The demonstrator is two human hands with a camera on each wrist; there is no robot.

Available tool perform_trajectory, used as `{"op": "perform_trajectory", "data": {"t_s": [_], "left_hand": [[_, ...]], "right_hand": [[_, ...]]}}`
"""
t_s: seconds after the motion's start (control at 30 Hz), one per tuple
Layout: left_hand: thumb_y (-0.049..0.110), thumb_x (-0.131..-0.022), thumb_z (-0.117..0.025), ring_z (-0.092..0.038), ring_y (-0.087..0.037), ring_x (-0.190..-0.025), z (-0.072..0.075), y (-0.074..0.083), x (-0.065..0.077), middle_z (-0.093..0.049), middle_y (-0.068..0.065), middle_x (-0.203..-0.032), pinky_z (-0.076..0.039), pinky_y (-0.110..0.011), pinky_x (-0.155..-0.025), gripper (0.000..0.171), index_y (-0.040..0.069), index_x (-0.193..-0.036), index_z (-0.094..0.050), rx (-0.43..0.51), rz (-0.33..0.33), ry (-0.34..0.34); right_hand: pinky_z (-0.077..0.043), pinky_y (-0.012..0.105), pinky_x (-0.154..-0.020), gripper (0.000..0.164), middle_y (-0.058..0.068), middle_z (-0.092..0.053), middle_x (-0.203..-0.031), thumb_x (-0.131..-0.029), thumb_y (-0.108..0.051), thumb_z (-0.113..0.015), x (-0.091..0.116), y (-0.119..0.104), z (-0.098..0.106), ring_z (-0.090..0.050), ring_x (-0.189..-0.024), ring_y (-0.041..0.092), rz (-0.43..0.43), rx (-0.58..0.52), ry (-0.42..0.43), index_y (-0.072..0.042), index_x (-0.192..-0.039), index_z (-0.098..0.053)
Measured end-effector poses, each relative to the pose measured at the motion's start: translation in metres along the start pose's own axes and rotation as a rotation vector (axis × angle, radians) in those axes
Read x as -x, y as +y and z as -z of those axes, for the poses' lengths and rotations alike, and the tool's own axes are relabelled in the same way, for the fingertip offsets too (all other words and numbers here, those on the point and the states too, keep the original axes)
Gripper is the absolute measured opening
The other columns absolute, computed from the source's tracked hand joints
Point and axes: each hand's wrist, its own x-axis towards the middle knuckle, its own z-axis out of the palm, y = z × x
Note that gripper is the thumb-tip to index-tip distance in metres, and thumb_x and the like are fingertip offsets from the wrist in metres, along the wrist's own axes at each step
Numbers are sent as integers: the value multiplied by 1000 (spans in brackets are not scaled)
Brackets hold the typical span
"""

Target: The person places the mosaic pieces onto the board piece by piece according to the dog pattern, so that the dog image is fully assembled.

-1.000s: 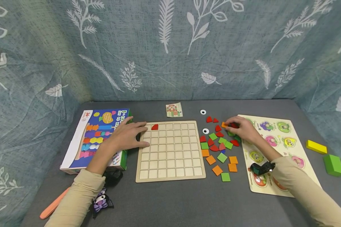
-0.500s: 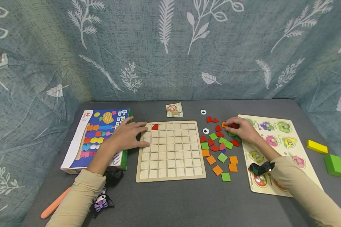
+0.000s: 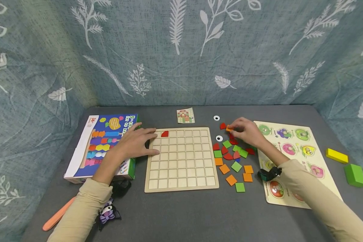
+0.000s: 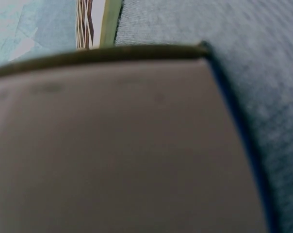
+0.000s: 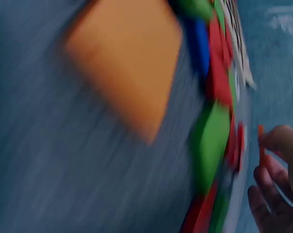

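My right hand (image 3: 246, 131) pinches a small orange tile (image 3: 228, 128) between thumb and fingertips, above the loose red pieces. In the right wrist view the same tile (image 5: 261, 144) is seen edge-on between thumb and finger. My left hand (image 3: 136, 143) lies spread at the left edge of a wooden grid board (image 3: 181, 192), its thumb and fingertips on the border. One red quarter-round piece (image 3: 164, 133) sits in the board's top row, second cell from the left. Red, green and orange pieces, such as a green square (image 3: 236, 166), are scattered right of the board.
A boxed bead toy (image 3: 86, 148) stands under the left forearm. At the right lie a fruit puzzle board (image 3: 302, 174), a yellow block (image 3: 337, 156) and a green block (image 3: 355, 175). A picture card (image 3: 185, 116) lies behind the grid; two eye discs (image 3: 219, 138) lie near its right side.
My right hand has lifted the orange tile and moved left and slightly away from me with it, uncovering some pieces on the table. My left hand has stayed at the board's edge.
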Motion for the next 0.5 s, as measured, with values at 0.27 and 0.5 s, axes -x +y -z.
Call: {"op": "perform_trajectory", "data": {"t_s": [0.27,0.5], "left_hand": [[63,-82,-64,-52,-34,-131,1,-1,0,-48,-10,-149,-15,-54,-122,74,12,-136,-58,-10,7,-13],[65,-82,-62,-53,-32,-131,2,0,-1,-48,-9,-149,-16,-54,-122,75,13,-136,-58,-34,17,-22]], "right_hand": [[-54,31,-70,17,13,-66,-108,-88,-6,-68,-49,-64,-53,-62,-83,22,236,-188,-169,-5,-104,-74],[-52,27,-73,16,13,-67,-108,-89,-7,-67,-87,-104,-88,-63,-88,23,347,-177,-255,-3,-102,-75]]}}
